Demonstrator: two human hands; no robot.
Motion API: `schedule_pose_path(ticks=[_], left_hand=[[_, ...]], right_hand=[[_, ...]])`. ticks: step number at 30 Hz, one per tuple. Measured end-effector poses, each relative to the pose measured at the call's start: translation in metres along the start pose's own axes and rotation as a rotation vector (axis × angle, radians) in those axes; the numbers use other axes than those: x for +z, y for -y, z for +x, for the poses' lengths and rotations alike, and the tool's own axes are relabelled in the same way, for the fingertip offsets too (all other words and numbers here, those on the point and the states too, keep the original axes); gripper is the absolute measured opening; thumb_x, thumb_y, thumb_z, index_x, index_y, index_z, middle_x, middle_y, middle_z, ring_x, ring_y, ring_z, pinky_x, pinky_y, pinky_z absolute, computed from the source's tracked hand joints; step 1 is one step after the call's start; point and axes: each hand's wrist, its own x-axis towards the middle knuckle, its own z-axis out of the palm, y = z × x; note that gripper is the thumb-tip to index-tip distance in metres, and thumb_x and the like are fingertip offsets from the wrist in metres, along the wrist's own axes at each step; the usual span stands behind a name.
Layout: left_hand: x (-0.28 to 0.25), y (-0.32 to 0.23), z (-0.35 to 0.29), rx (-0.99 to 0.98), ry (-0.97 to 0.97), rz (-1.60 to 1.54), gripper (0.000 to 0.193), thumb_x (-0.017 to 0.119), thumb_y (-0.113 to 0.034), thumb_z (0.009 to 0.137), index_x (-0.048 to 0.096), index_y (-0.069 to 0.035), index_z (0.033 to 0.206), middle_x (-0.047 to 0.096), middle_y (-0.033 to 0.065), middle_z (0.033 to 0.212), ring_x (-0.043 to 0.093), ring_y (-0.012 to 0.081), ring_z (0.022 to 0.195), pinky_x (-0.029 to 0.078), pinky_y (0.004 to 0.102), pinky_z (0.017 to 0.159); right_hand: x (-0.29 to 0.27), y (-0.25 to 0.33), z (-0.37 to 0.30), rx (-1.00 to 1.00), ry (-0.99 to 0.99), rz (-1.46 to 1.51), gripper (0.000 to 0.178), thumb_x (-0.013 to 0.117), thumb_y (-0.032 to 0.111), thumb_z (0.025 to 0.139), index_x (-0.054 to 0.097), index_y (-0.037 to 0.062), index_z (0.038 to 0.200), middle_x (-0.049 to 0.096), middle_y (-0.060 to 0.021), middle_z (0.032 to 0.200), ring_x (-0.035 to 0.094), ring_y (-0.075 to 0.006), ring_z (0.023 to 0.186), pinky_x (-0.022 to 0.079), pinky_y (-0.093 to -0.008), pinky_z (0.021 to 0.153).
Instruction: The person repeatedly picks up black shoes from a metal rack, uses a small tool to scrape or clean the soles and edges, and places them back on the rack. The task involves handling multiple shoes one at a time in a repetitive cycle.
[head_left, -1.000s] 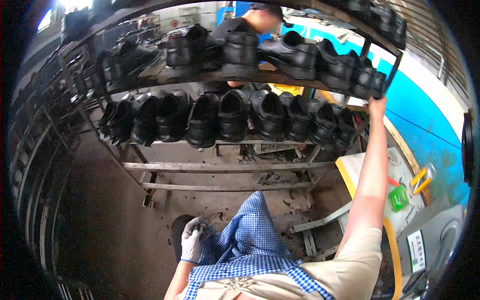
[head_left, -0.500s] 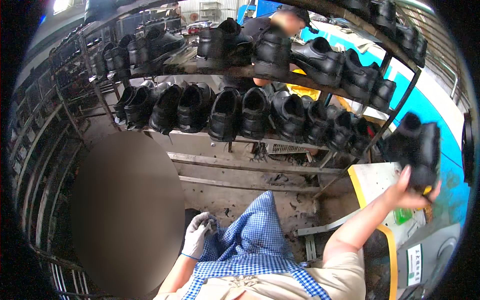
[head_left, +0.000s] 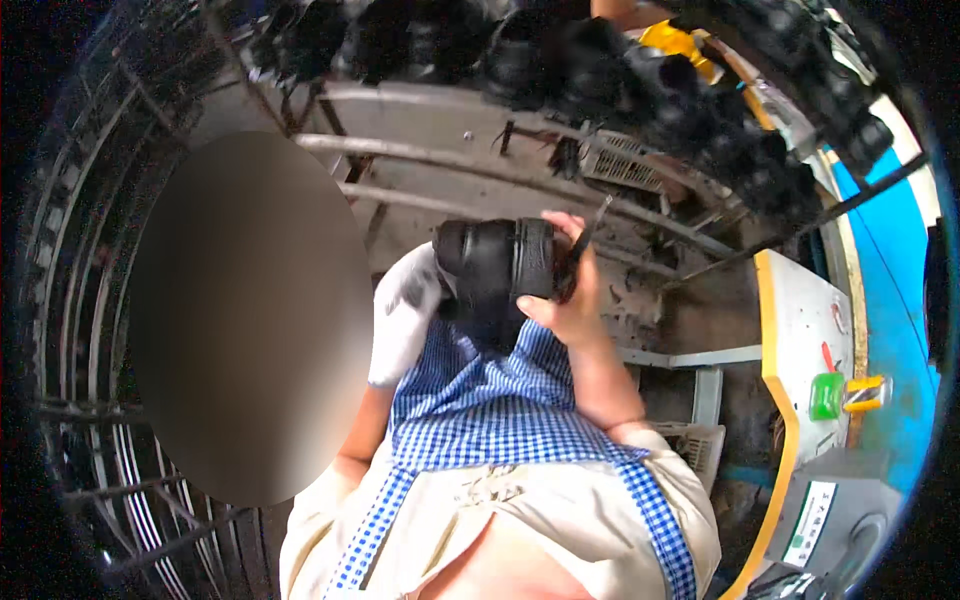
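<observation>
A black shoe (head_left: pixel 488 262) is held in front of my blue checked apron, its outline blurred, so I cannot tell whether a second shoe is with it. My bare right hand (head_left: pixel 567 290) grips its right end, with the thumb on the near side and fingertips at the far side. A thin dark strip sticks out beside those fingers. My left hand (head_left: pixel 408 298), in a white glove with dark smudges, is closed against the shoe's left end. Part of its fingers is hidden behind the shoe.
Rows of black shoes (head_left: pixel 520 60) stand on a metal rack ahead. A white, yellow-edged table (head_left: pixel 795 300) at the right bears a green container (head_left: pixel 827 396). Rack bars (head_left: pixel 400 150) cross low ahead, with a pale crate (head_left: pixel 622 163) beyond. A grey blurred oval covers the left.
My right hand has brought the black shoe from beside the rack at the right to the front of my apron. My gloved left hand has risen to meet it. The view has tilted down.
</observation>
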Motion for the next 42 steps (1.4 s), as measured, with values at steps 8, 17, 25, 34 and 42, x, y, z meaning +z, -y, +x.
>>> schedule_pose_path(ticks=[8,17,25,34,42], left_hand=[[0.009,-0.001,-0.002,-0.672,0.069,-1.066,0.052,0.052,-0.040,0.091,0.058,0.001,0.122,0.066,0.0162,0.115,0.066,0.0276,0.103,0.053,0.0389,0.088],[0.025,0.011,-0.017,-0.310,0.119,-0.548,0.040,0.060,-0.018,0.091,0.053,-0.002,0.128,0.063,0.0064,0.114,0.059,0.0164,0.107,0.047,0.0305,0.095],[0.030,0.011,-0.018,-0.245,0.111,-0.439,0.029,0.059,-0.013,0.093,0.056,-0.003,0.119,0.061,0.0046,0.110,0.056,0.0118,0.102,0.047,0.0268,0.089],[0.037,0.027,-0.021,-0.178,-0.159,-0.631,0.034,0.057,-0.007,0.095,0.052,-0.006,0.129,0.060,0.0071,0.119,0.058,0.0167,0.107,0.048,0.0308,0.094],[0.038,0.031,-0.011,0.036,-0.279,-0.246,0.022,0.063,-0.004,0.091,0.065,0.000,0.113,0.068,0.0074,0.104,0.064,0.0111,0.090,0.051,0.0249,0.076]], right_hand=[[-0.002,-0.002,0.000,0.047,0.308,0.060,0.081,0.081,0.026,0.064,0.048,0.0040,0.134,0.053,-0.0151,0.128,0.052,-0.0295,0.119,0.042,-0.0371,0.099],[-0.025,0.047,0.022,-0.212,0.418,-0.401,0.030,0.075,-0.002,0.072,0.070,0.0013,0.101,0.058,-0.0072,0.100,0.061,-0.0132,0.072,0.049,-0.0237,0.057],[-0.009,0.025,0.012,-0.290,0.279,-0.402,0.017,0.065,-0.002,0.080,0.059,0.0047,0.094,0.055,-0.0078,0.087,0.060,-0.0203,0.070,0.048,-0.0289,0.059],[-0.006,0.030,-0.006,0.000,0.167,-0.322,0.027,0.065,0.007,0.090,0.060,0.0035,0.116,0.056,-0.0074,0.090,0.057,-0.0164,0.074,0.047,-0.0279,0.065],[0.006,0.045,-0.012,-0.105,0.231,-0.529,0.042,0.064,0.001,0.087,0.062,0.0146,0.127,0.055,-0.0088,0.087,0.058,-0.0201,0.064,0.049,-0.0319,0.055]])
